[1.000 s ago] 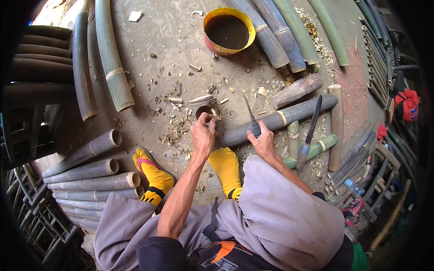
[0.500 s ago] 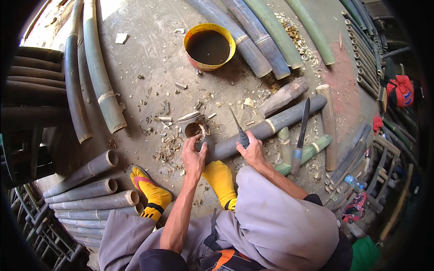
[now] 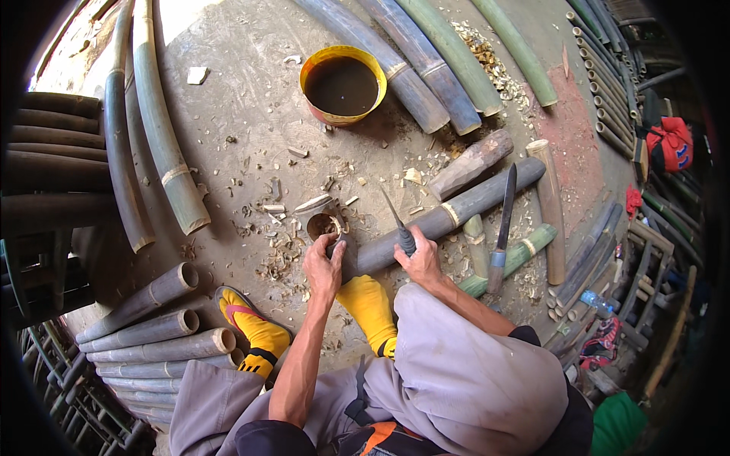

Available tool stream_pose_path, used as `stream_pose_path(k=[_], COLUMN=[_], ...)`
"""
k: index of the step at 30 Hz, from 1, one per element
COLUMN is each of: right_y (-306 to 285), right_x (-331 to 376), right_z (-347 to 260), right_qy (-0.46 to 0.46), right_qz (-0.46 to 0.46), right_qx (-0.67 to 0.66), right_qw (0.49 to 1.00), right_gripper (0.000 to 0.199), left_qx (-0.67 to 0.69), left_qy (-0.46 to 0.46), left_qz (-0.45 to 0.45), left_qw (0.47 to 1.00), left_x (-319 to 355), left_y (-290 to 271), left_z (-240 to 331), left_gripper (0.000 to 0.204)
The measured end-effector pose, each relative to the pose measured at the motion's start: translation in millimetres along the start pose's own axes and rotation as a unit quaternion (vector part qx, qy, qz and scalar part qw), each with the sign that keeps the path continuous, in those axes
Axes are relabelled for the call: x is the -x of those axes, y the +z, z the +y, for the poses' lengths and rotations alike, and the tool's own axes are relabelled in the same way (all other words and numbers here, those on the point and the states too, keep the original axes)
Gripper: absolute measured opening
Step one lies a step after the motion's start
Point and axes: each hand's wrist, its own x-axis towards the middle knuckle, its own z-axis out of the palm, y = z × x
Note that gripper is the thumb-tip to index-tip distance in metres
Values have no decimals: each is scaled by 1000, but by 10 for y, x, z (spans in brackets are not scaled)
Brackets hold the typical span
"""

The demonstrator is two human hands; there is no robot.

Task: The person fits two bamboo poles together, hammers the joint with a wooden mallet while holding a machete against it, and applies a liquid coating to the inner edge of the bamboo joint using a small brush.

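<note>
While the left hand gripped the open end of the grey bamboo pole lying on the concrete floor, the right hand was closed around the handle of a narrow blade, tip pointing away. Yellow-rimmed tub beyond held dark liquid. Long knife lay across the pole's right part, short log beside it, chips around the pole mouth, yellow-socked feet just under it.

No packages, labels, signs or screens visible
</note>
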Motion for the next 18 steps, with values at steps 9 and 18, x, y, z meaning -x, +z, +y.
stream_pose_path(k=[9,18], right_y=[13,5], right_x=[0,-17], right_z=[10,2], right_qy=[-3,-11], right_qz=[0,-3], right_qx=[-4,7], right_qw=[1000,1000], right_gripper=[26,26], left_qx=[10,10], left_qy=[4,-31], left_qz=[9,-14], left_qw=[1000,999], left_x=[7,-10], left_y=[-14,-32], left_z=[18,39], left_gripper=[25,24])
